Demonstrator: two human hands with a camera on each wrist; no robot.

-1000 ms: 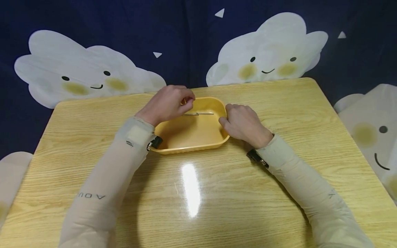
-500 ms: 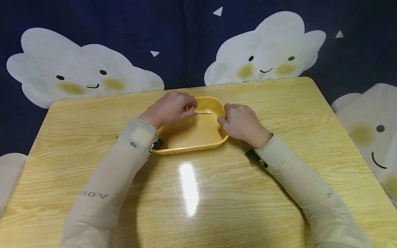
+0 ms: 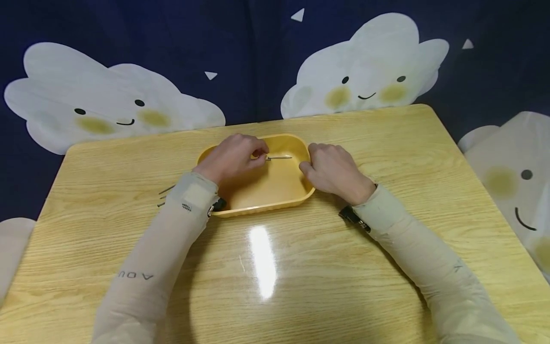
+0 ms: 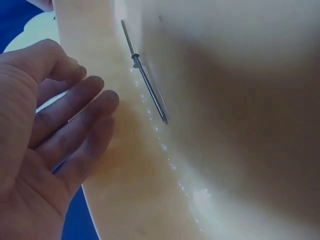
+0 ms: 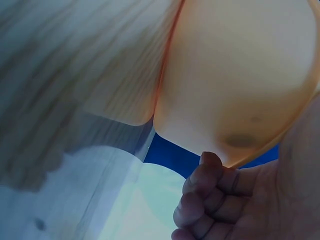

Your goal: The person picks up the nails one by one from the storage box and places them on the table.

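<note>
A shallow yellow plastic tray (image 3: 270, 184) sits on the table, with two thin metal nails (image 4: 150, 91) lying end to end along its far side. My left hand (image 3: 234, 155) hovers over the tray's far left part, fingertips close to the nails in the head view. In the left wrist view its fingers are loosely bent and apart from the nails, with nothing seen in them. At the tray's right rim, my right hand (image 3: 335, 167) grips the edge, thumb on the inner side. The right wrist view has its curled fingers (image 5: 212, 175) at the tray's wall.
Three more nails (image 3: 165, 192) lie on the wooden table (image 3: 301, 277), left of the tray and partly hidden by my left sleeve. Behind the table's far edge hangs a dark blue cloth (image 3: 172, 28) with smiling clouds.
My left hand has lowered toward the nails in the tray. The nails on the table have come into view beside the left sleeve. My right hand keeps its grip on the rim.
</note>
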